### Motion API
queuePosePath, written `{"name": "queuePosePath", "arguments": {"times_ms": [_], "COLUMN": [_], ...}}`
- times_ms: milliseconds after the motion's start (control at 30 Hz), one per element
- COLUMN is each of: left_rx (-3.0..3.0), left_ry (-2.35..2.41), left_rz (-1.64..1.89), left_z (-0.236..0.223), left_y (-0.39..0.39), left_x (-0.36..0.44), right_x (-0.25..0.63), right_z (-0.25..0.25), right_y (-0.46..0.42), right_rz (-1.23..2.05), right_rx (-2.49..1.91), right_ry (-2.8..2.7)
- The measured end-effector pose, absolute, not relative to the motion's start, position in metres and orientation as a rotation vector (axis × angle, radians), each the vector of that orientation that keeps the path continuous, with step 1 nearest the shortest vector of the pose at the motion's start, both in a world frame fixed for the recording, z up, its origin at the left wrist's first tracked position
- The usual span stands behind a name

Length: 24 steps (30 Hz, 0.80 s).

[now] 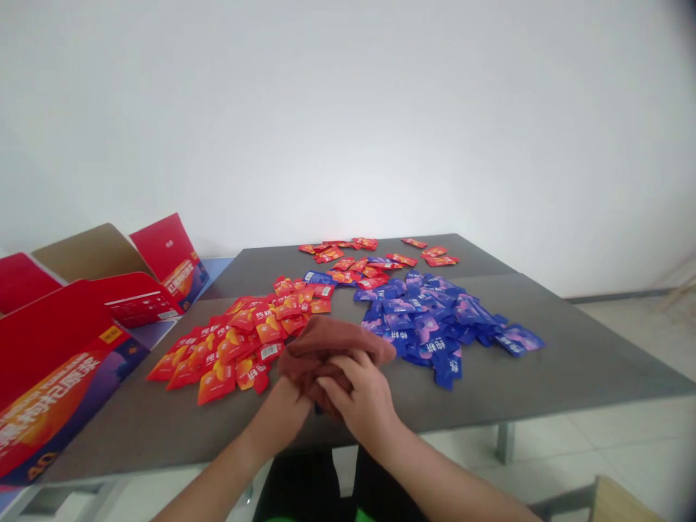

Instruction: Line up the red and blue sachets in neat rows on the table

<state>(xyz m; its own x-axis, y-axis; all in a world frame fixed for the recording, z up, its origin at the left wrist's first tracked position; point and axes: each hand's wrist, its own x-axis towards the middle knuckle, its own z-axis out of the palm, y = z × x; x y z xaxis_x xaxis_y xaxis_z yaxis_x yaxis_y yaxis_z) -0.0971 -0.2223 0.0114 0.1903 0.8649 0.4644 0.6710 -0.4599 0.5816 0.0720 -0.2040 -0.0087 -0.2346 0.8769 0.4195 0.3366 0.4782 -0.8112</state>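
Cloth (334, 335): looks light, soft, limp; best gripped by bunched folds
Left hand (286, 407): fingers hidden; cannot tell
Right hand (363, 395): holding cloth

- what colour is the cloth (337, 335) showing, lower centre?
- it's showing plain reddish brown. to its left, red packets (269, 326) are bearing orange shapes and white lettering.
- and right of centre?
- blue packets (427, 322) are carrying pinkish-purple shapes and white lettering; the tabletop (554, 355) is showing dark grey. at left, a box (70, 333) is mixing red, orange and blue.
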Motion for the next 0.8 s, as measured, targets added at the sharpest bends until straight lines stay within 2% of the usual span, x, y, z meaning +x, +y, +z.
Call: {"name": "queuePosePath", "arguments": {"times_ms": [100,267,333,433,500,600,667,800], "left_rx": [2.072,2.045,2.087,2.073,2.098,2.296,2.41,2.461], "left_ry": [1.309,1.251,1.351,1.54,1.492,1.253,1.281,1.442], "left_rz": [0.968,0.99,1.064,1.165,1.118,0.811,0.62,0.528], "left_z": [0.024,0.037,0.038,0.039,0.039,0.035,0.029,0.012], "left_y": [-0.236,-0.229,-0.208,-0.162,-0.128,-0.081,-0.056,-0.022], "left_x": [-0.091,-0.07,-0.06,-0.049,-0.037,-0.006,0.018,0.042], "right_x": [0.082,0.086,0.086,0.095,0.105,0.117,0.122,0.127], "right_z": [-0.019,-0.023,-0.025,-0.037,-0.048,-0.064,-0.073,-0.085], "right_y": [-0.184,-0.19,-0.202,-0.213,-0.214,-0.212,-0.21,-0.207], "right_rz": [0.792,1.438,1.52,1.349,1.165,0.988,0.933,0.894], "right_rx": [-1.173,-0.934,-0.935,-1.053,-1.094,-1.125,-1.165,-1.201], "right_ry": [-1.437,-0.927,-0.903,-1.089,-1.24,-1.351,-1.372,-1.38]}}
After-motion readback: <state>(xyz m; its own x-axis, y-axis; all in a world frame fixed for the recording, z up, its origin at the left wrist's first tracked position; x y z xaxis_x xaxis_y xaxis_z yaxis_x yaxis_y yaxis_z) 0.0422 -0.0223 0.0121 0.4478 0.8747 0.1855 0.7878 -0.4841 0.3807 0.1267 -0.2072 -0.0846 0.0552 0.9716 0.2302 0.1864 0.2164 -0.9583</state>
